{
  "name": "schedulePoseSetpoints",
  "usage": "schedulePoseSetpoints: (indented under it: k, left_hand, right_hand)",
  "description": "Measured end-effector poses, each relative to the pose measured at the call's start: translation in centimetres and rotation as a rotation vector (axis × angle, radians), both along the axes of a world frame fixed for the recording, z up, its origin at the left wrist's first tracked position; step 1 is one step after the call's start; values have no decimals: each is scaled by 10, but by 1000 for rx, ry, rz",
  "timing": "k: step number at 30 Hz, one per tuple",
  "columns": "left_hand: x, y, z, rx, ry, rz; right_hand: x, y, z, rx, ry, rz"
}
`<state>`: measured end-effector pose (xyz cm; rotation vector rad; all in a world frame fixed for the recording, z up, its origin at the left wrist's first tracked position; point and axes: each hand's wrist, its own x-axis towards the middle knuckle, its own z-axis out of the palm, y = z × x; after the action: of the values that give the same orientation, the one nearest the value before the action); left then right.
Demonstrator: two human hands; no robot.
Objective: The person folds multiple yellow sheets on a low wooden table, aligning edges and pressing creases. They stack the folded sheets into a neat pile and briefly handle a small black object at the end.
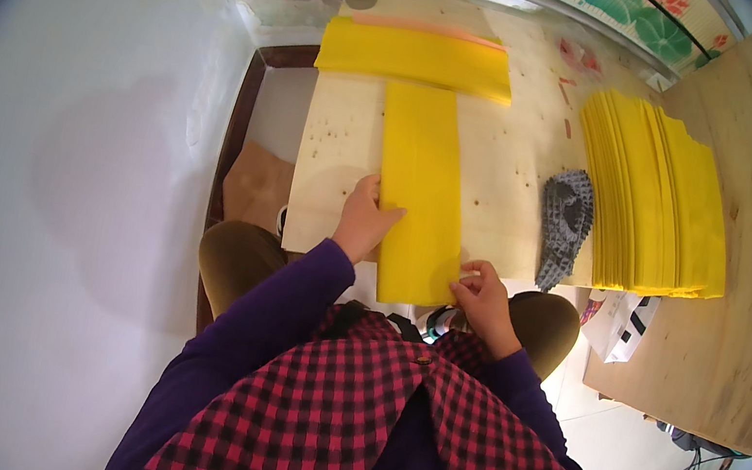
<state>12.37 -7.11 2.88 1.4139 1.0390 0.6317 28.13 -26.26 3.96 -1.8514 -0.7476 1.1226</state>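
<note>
A long yellow strip, folded paper or cloth by its look (421,183), runs from the table toward me, its near end hanging past the front edge. My left hand (367,219) grips its left side, thumb lying on top and fingers underneath. At the lower right corner my right hand (483,301) pinches the strip's edge between thumb and fingers. Beyond the strip's far end lies a stack of yellow pieces (414,57), placed crosswise, with an orange strip (409,26) along its back.
On the right of the wooden table (511,188) stands a thick fanned pile of yellow sheets (657,201). Beside it lies a grey patterned cloth piece (564,226). A wooden panel (748,245) rises at the right, a white wall (86,140) at the left. A white bag (619,325) hangs below the pile.
</note>
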Motion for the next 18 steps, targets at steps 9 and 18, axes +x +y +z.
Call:
schedulePoseSetpoints:
  k: [9, 18]
  left_hand:
    - [-28, 58, 19, 490, 245, -40]
    - [-4, 109, 0, 537, 104, 3]
  right_hand:
    - [80, 62, 59, 154, -542, -14]
    - [144, 267, 72, 386, -872, 359]
